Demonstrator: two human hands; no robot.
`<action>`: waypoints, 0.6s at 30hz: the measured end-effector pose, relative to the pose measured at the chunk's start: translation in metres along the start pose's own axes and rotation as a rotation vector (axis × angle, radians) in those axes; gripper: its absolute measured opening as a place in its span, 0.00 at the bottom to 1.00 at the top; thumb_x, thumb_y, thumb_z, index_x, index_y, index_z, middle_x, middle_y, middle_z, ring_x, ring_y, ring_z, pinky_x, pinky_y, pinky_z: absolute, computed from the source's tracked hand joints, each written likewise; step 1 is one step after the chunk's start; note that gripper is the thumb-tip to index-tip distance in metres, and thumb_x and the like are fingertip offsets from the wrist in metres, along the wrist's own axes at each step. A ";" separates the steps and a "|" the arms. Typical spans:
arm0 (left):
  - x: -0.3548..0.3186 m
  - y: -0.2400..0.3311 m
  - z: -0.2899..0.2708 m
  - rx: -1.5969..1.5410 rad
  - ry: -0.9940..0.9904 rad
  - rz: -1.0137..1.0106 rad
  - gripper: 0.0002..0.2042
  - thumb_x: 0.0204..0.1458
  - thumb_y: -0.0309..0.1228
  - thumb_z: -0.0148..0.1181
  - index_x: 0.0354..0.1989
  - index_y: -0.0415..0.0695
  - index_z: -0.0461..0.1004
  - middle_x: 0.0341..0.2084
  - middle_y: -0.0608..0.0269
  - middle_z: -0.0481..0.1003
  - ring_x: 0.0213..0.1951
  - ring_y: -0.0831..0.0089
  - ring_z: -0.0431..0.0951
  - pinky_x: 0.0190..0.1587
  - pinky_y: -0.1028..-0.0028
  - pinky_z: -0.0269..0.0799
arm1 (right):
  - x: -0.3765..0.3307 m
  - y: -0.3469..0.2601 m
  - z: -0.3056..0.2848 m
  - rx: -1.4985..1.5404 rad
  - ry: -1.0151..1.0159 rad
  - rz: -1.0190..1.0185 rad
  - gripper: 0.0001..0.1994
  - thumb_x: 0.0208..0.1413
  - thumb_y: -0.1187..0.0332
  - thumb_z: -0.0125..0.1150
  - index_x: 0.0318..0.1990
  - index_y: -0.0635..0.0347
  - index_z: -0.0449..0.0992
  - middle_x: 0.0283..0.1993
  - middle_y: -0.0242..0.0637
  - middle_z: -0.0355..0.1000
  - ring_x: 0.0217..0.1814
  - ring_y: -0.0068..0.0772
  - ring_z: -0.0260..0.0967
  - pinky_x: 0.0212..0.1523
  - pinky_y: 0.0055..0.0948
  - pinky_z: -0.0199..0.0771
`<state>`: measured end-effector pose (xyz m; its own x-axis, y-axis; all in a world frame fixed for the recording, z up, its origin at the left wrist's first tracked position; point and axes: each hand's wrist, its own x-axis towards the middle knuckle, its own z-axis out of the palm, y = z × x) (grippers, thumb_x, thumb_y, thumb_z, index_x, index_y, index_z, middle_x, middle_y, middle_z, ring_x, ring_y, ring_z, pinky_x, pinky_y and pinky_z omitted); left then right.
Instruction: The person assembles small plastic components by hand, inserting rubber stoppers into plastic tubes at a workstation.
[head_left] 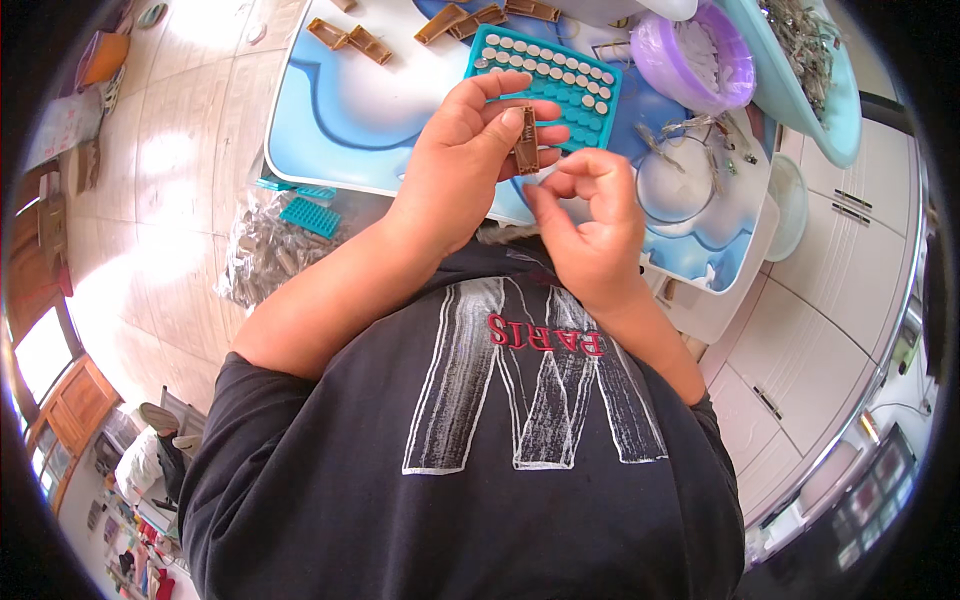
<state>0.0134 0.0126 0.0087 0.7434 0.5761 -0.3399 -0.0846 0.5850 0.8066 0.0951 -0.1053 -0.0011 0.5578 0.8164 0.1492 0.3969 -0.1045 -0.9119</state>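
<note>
The left hand (462, 150) grips a small brown holder (526, 140), a narrow oblong piece held upright: the thumb presses on its upper end and the fingers close behind it, so the holder stands along the fingertips, clear of the palm. The right hand (590, 215) is just to the right of the holder and slightly below it, its thumb and forefinger pinched together near the holder's lower end; whether they pinch anything is too small to tell. Both hands hover in front of a teal tray (545, 75), which lies flat on a blue-and-white table (350, 110). The tray's upper rows hold round silver cells (540, 58), while the lower pockets show bare. More brown holders (350, 38) lie scattered on the table to the left of the tray and above it. To the right of the tray stands a purple bowl (695, 55), and below that bowl some metal clips (690, 130) lie loose on the table. A clear bag (270, 250) of parts sits on the floor, down and left of the tray.
</note>
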 end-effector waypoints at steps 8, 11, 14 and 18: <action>-0.004 0.005 0.002 -0.039 -0.022 -0.024 0.15 0.61 0.28 0.39 0.56 0.38 0.57 0.47 0.49 0.69 0.48 0.62 0.73 0.50 0.66 0.72 | -0.001 0.004 0.002 0.131 0.024 0.012 0.11 0.45 0.80 0.63 0.36 0.61 0.68 0.25 0.36 0.71 0.27 0.27 0.73 0.29 0.23 0.70; -0.004 0.005 0.002 -0.020 -0.027 -0.031 0.15 0.61 0.28 0.39 0.56 0.38 0.57 0.47 0.49 0.69 0.48 0.63 0.74 0.50 0.67 0.72 | 0.002 0.004 0.001 0.053 0.006 -0.056 0.10 0.44 0.79 0.63 0.35 0.59 0.71 0.24 0.38 0.72 0.26 0.32 0.72 0.28 0.27 0.69; -0.004 0.004 0.001 -0.023 -0.042 -0.031 0.15 0.61 0.28 0.39 0.56 0.39 0.57 0.46 0.49 0.69 0.48 0.63 0.73 0.49 0.68 0.72 | 0.004 0.005 -0.001 -0.052 -0.033 -0.123 0.10 0.42 0.77 0.64 0.34 0.57 0.74 0.24 0.39 0.72 0.26 0.38 0.72 0.27 0.31 0.68; -0.006 0.005 0.003 -0.032 -0.044 -0.031 0.15 0.61 0.27 0.41 0.55 0.37 0.56 0.45 0.50 0.70 0.47 0.65 0.74 0.46 0.70 0.73 | 0.005 0.005 0.000 -0.072 -0.030 -0.106 0.09 0.43 0.75 0.65 0.34 0.55 0.75 0.24 0.39 0.73 0.26 0.40 0.71 0.26 0.32 0.67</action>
<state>0.0103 0.0105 0.0158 0.7744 0.5323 -0.3420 -0.0817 0.6202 0.7802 0.1000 -0.1022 -0.0050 0.4882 0.8418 0.2302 0.5042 -0.0568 -0.8617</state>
